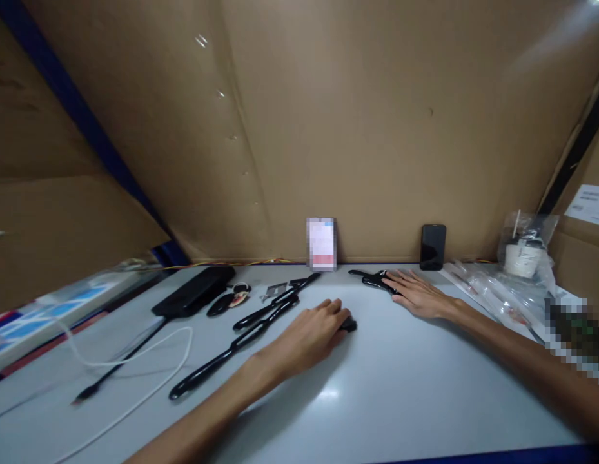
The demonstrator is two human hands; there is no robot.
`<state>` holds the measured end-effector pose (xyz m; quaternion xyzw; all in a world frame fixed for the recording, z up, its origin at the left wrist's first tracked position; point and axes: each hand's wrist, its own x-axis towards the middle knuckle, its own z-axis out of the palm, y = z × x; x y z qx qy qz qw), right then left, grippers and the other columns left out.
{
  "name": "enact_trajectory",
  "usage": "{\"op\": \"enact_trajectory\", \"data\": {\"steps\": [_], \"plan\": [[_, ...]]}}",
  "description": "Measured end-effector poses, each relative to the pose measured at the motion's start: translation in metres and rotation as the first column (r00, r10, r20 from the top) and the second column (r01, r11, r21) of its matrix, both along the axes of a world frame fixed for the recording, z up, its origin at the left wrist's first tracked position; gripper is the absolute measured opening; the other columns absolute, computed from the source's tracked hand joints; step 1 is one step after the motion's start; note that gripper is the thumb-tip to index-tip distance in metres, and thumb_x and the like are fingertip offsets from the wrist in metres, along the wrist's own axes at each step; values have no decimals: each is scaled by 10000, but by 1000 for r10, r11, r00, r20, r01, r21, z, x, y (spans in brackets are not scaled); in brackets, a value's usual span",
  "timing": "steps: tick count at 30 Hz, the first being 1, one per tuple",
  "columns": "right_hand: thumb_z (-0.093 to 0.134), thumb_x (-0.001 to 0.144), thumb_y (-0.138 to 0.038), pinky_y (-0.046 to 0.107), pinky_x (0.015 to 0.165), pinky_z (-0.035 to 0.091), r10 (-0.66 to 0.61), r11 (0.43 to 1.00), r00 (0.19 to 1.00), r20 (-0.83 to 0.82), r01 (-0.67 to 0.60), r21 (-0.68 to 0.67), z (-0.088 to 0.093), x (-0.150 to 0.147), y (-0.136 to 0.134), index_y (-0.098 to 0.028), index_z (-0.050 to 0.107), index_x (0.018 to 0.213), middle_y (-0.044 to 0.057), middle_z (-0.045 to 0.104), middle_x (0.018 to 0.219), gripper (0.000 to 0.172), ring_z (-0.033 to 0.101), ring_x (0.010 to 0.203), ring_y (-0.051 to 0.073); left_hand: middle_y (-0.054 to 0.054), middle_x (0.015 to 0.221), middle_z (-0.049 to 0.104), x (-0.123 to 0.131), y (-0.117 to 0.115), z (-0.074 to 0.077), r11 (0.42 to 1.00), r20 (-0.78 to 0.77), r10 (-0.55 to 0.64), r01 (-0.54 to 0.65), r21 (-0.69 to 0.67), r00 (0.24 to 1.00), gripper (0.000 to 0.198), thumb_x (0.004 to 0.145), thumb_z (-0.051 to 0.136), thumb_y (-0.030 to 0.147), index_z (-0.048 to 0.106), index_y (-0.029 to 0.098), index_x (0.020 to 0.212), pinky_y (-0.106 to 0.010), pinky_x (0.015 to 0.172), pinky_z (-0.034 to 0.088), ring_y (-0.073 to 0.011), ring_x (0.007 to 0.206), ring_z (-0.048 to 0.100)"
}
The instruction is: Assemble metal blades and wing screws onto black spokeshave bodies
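My left hand point(318, 335) is curled over the middle of the table, closed around a small black object point(348, 324); only its end shows past the fingers. Farther back and to the right, my right hand point(418, 296) lies with its fingers stretched out over a glossy black part point(374, 280) with a thin pointed end. The fingers cover some of that part. To the left of my left hand lie two long, glossy black slotted handle-like pieces, the nearer one point(207, 370) and the farther one point(258, 316), side by side on a slant.
On the grey-white table point(400, 399) lie a black box-shaped device point(195, 291) with a cable, a white cord point(157, 386) and a dark oval item point(220, 305). A phone point(433, 247) leans on the cardboard wall point(376, 129). Clear plastic bags point(492, 290) are at right.
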<state>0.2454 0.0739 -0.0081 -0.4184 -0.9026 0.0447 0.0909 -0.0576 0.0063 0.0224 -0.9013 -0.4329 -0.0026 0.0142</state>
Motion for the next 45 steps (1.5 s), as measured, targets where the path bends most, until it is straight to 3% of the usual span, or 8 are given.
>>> {"op": "enact_trajectory", "data": {"steps": [7,11,18,24,31,35,40,45], "plan": [[523,1020,-393,626,1260,184,-67,994,998,2,66,89,-5,-3,41,-198,421,1594,145,355,1667,615,254,1566,358,-116,1217,685,26,-5,-15,987,317,-150,124,101,936,357,1029,589,291,604,164,1363,-443,970,529,-278,1109,616],[366,1066,-314,591,1251,294,-150,944,952,-266,217,246,2,-27,2,-134,432,1580,185,427,1625,548,316,1552,322,-105,1306,674,-2,20,10,961,203,150,-191,199,968,326,1075,451,245,622,207,1350,-364,1028,485,-234,1221,604],[441,1065,-545,634,1273,215,177,981,981,-83,-183,-70,11,-88,-103,-222,384,1618,111,224,1711,643,176,1588,356,-243,1004,754,-89,53,30,830,64,547,-550,91,835,316,995,531,309,775,110,964,-422,818,533,-371,966,735],[286,1085,-602,622,1285,118,155,945,985,-72,-169,-279,11,-106,-99,-178,247,1663,141,83,1712,718,54,1598,336,-183,1029,783,-96,45,29,830,-74,557,-557,22,827,213,866,708,325,795,173,987,-371,851,541,-327,981,742],[323,1086,-582,634,1276,91,258,912,961,-100,-276,-302,20,-169,-94,-219,192,1678,163,29,1726,707,3,1583,399,-206,1083,779,-98,46,34,836,-143,543,-548,-2,828,258,893,582,180,805,162,1021,-345,809,556,-317,998,755],[378,1077,-569,651,1268,104,327,905,935,-133,-351,-240,19,-199,-92,-177,337,1634,164,156,1727,683,75,1582,433,-194,1082,785,-97,44,36,848,-156,523,-529,1,838,248,880,601,188,806,174,1019,-338,788,563,-322,1002,758],[328,1094,-554,550,1292,171,368,891,922,-119,-386,-237,16,-171,-89,-128,378,1608,173,280,1693,670,165,1590,349,-192,946,793,-88,41,33,875,-149,477,-484,-13,866,180,863,647,197,801,149,944,-339,767,566,-317,915,770],[299,1076,-620,582,1297,127,128,957,991,-36,-133,-257,7,-80,-87,-147,243,1661,142,118,1719,754,92,1600,319,-187,839,773,-77,33,27,922,-16,382,-383,-59,924,138,831,645,130,782,134,818,-357,732,553,-315,817,758]]}}
